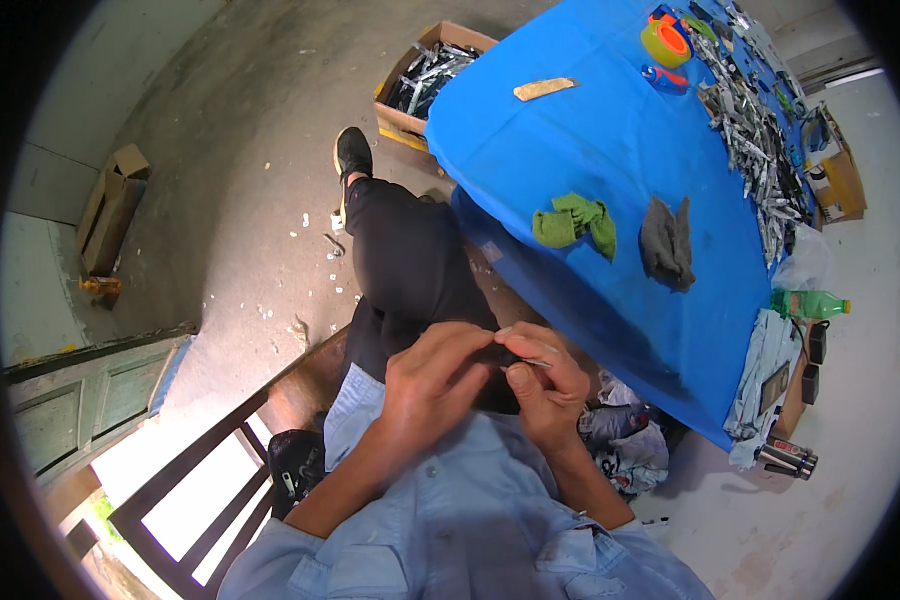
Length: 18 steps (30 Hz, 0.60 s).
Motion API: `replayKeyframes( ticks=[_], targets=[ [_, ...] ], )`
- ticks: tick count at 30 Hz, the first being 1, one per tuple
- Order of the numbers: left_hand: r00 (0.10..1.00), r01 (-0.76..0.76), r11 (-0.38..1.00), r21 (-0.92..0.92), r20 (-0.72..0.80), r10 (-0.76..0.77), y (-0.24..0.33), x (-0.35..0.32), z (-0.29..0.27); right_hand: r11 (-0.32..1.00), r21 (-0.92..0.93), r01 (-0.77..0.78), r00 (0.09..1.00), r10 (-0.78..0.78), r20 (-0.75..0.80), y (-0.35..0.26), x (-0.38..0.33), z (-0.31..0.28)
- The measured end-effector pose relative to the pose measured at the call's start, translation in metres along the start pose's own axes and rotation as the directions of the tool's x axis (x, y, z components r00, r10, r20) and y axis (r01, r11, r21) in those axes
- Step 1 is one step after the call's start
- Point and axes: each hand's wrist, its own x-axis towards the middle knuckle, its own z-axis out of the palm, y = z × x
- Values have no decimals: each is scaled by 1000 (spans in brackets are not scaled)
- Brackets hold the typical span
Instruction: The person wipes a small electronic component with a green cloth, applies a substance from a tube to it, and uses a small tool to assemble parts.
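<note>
Above my lap, my left hand (435, 385) and my right hand (547, 385) meet with bent fingers around a small dark object (497, 354). Its kind cannot be made out, since the fingers cover most of it. A thin light tip shows at the right thumb and forefinger. Both hands are closed on this piece. Nearest to them on the blue-covered table (590, 130) lie a green cloth (576, 222) and a dark grey cloth (667, 243).
Along the table's far right side runs a heap of metal pieces (760, 150). Rolls of tape (666, 43) and a tan strip (545, 89) lie on the cover. A green bottle (810, 304) stands at the right. On the floor sits a carton of metal parts (435, 75).
</note>
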Motion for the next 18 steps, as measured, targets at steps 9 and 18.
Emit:
replayKeyframes(
  ticks=[9, 18],
  targets=[
    [996, 15, 1000, -19, -83, -17, -6, -9, -1, 997, -40, 65, 990, -60, 129, 4, 4, 5],
    [994, -2, 1000, 18, -107, 4, -7, -7, 5, 995, -49, 84, 996, -84, 1, 13, 1, 13]
  ],
)
